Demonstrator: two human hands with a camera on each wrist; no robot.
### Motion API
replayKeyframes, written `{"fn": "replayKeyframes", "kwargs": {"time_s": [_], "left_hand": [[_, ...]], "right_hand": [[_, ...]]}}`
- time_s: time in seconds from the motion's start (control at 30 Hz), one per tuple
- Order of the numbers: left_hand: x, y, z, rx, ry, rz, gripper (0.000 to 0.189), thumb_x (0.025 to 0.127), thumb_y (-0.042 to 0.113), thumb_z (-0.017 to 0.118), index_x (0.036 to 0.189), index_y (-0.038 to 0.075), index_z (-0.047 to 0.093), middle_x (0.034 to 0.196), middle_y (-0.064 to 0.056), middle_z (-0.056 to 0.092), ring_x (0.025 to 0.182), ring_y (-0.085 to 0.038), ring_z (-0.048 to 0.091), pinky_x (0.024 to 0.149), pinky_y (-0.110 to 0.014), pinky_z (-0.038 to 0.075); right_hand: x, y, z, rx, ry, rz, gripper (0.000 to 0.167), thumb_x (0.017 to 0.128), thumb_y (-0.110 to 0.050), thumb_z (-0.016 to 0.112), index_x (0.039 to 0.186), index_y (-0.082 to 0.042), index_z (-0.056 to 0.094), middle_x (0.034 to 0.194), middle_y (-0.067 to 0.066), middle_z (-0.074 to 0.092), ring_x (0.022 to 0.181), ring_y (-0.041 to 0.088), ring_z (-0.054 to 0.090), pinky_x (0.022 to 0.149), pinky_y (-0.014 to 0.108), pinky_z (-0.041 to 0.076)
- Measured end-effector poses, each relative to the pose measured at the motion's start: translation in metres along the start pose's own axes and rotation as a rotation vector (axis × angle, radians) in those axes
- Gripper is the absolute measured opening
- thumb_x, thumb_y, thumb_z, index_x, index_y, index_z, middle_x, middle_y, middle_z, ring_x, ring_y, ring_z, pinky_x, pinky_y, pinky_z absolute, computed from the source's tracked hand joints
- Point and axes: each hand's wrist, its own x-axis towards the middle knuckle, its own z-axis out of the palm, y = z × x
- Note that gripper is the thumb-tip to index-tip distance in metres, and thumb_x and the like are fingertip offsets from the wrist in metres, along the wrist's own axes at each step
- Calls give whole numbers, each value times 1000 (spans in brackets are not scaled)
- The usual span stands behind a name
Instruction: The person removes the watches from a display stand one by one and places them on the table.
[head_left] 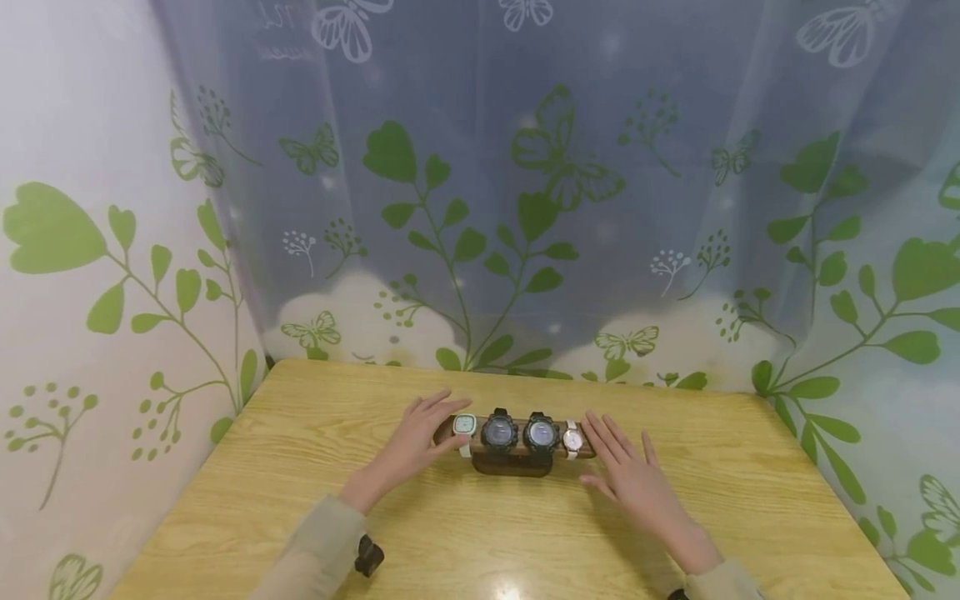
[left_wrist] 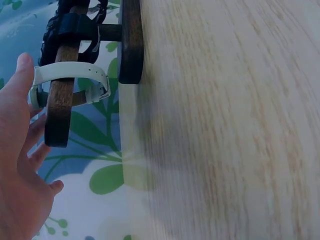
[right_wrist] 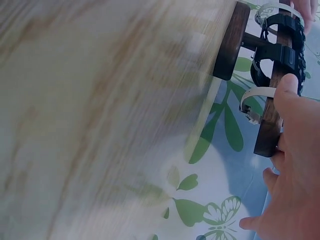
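Two black watches (head_left: 499, 432) mid-bar, two white-strapped watches (head_left: 464, 425) outermost, all looped round top bar of dark wooden stand (head_left: 512, 468), set on wood-grain table (head_left: 735, 483). Left hand (head_left: 412, 443) at left end, fingers extended, thumb apart; cannot tell if touching. Right hand (head_left: 636, 487) at right end, fingers straight, thumb apart; contact unclear. Butterfly-print curtain (head_left: 637, 208) behind.

Behind the pale yellow, wood-grained table (head_left: 750, 475) hangs a creased blue-grey curtain (head_left: 480, 142) printed with green leaves and butterflies; white leaf-printed sheets (head_left: 82, 333) flank the table, and a bright reflection (head_left: 508, 591) gleams on its near part
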Motion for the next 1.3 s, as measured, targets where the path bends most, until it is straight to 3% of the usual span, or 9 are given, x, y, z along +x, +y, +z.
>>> {"fn": "replayKeyframes", "kwargs": {"time_s": [0.5,1.03,1.3], "left_hand": [[-1,-4,6,-3,-6,33,64,87,41,78,142,14,59,143,-9,60,142,-37,42,118,-68,24],[-2,-7,1,134,45,82,64,80,37,86,136,16,63,137,-10,64,135,-34,51,119,-62,26],[-6,-15,-4,219,68,133,63,79,41,85,133,14,65,132,-10,67,128,-32,57,117,-60,32]], "right_hand": [[0,-2,2,39,33,-10,90,94,-40,70,164,-20,17,168,7,23,150,38,28,115,76,14],[-2,0,1,28,51,-14,91,93,-39,72,164,-18,19,166,10,26,150,38,29,114,76,16],[-2,2,2,35,6,3,90,95,-41,69,164,-19,17,167,10,23,152,37,25,115,76,14]]}}
